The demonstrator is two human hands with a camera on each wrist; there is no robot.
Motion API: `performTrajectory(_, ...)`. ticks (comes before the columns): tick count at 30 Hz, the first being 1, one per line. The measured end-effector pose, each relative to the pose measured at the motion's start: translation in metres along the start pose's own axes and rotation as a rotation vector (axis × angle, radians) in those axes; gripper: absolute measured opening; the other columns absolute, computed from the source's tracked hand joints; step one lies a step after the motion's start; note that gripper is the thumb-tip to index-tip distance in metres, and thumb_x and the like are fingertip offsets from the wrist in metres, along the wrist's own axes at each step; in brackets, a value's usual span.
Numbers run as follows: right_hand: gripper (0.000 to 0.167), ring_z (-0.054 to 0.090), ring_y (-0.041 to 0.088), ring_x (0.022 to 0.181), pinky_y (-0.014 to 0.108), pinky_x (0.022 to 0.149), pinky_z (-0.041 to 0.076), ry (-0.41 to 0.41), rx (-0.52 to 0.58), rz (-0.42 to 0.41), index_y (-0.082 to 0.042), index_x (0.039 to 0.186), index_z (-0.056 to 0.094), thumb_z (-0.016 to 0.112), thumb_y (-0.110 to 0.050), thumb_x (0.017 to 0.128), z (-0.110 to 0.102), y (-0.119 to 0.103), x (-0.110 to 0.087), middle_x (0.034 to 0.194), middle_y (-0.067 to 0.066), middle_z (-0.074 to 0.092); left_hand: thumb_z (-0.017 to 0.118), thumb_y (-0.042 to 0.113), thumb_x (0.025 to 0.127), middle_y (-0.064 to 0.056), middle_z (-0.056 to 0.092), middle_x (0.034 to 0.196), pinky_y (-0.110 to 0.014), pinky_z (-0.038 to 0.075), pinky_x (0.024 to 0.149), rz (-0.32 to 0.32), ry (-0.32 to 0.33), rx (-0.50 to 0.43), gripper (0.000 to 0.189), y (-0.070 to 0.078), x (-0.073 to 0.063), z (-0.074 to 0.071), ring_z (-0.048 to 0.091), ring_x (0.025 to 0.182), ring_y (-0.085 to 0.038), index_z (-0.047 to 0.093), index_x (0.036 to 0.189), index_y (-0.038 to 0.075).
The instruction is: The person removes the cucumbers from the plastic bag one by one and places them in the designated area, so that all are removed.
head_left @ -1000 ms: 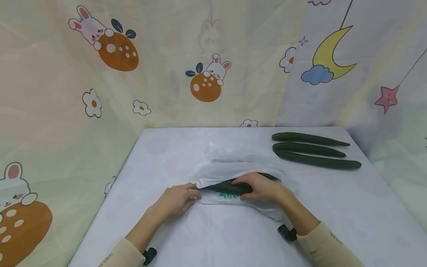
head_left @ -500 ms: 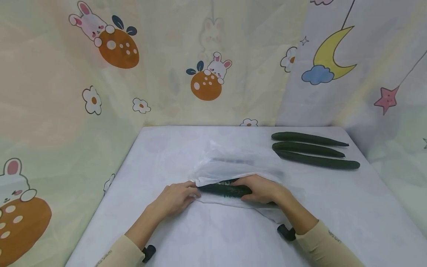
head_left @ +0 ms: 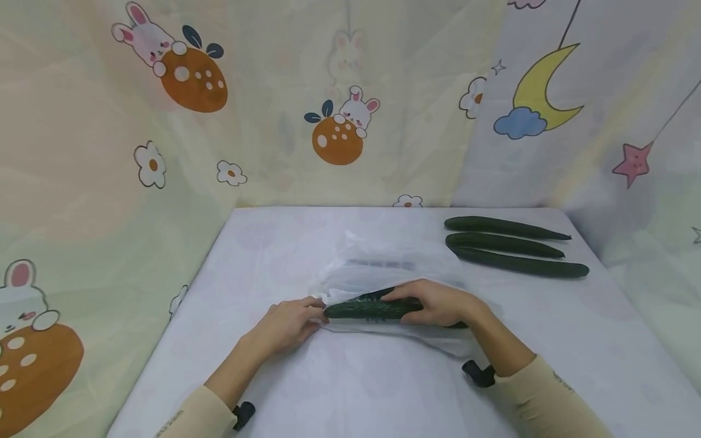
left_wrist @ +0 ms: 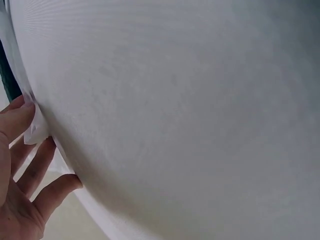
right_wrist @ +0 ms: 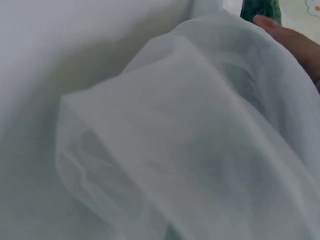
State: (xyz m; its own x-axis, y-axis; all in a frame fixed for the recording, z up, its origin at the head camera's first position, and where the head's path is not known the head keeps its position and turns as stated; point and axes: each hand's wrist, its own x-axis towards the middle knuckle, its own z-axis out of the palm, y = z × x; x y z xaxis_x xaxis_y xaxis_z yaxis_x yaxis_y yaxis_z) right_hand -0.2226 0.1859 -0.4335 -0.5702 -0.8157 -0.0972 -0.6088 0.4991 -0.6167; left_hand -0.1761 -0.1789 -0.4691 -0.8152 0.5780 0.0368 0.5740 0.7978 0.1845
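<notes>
A thin white plastic bag (head_left: 356,277) with green print lies on the table, its long mouth facing me. My left hand (head_left: 292,325) pinches the left corner of that mouth; in the left wrist view a fold of bag (left_wrist: 37,127) sits between thumb and finger. My right hand (head_left: 438,304) grips a dark green cucumber (head_left: 361,310) from above, lying lengthwise in the mouth, its left end close to my left fingertips. Behind it another dark green shape shows inside the bag, mostly hidden. In the right wrist view the bag (right_wrist: 175,130) covers most of the cucumber (right_wrist: 262,9).
Three cucumbers (head_left: 520,261) lie side by side at the back right of the white table (head_left: 350,389). A printed cloth (head_left: 263,109) hangs behind and at both sides. Black camera mounts (head_left: 479,373) stick out at both wrists.
My right hand has shifted slightly right. The cucumber under it has come more into view in the bag's mouth, with its left end now showing. The left hand keeps its place.
</notes>
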Motion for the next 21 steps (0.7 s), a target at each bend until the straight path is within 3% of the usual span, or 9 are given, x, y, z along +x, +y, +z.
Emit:
performTrajectory(5,0.052,0.048,0.022,0.142,0.049,0.112,0.042,0.015,0.089,-0.042,-0.029,0.146,0.057,0.074,-0.021,0.097,-0.009,-0.005,-0.004,0.149,-0.010,0.055,0.072,0.029,0.097,0.006,0.066,0.133,-0.049,0.057,0.072,-0.035,-0.010,-0.008,0.014,0.001,0.000,0.000,0.072,0.105,-0.026,0.077,0.110,0.030)
performTrajectory(12,0.052,0.056,0.020,0.131,0.039,0.097,0.054,0.043,0.208,-0.122,-0.025,0.147,0.057,0.074,-0.027,0.097,-0.013,-0.016,0.000,0.142,-0.006,0.059,0.071,0.029,0.098,0.015,0.068,0.108,-0.041,0.053,0.067,-0.060,0.010,-0.026,0.009,0.001,0.000,-0.001,0.071,0.094,-0.018,0.075,0.103,0.035)
performTrajectory(17,0.053,0.058,0.019,0.122,0.037,0.089,0.057,0.079,0.246,-0.176,-0.021,0.146,0.058,0.074,-0.027,0.097,-0.013,-0.027,0.005,0.132,-0.007,0.062,0.075,0.020,0.094,0.013,0.069,0.122,-0.044,0.054,0.067,-0.043,0.038,-0.032,0.015,0.001,0.000,-0.001,0.072,0.099,-0.021,0.074,0.100,0.034)
performTrajectory(21,0.051,0.060,0.018,0.114,0.036,0.086,0.058,0.094,0.260,-0.213,-0.018,0.145,0.060,0.075,-0.028,0.097,-0.015,-0.036,0.008,0.128,-0.005,0.064,0.076,0.018,0.093,0.014,0.069,0.122,-0.044,0.055,0.068,-0.058,0.028,-0.021,0.018,0.001,0.002,0.003,0.072,0.100,-0.021,0.074,0.101,0.034)
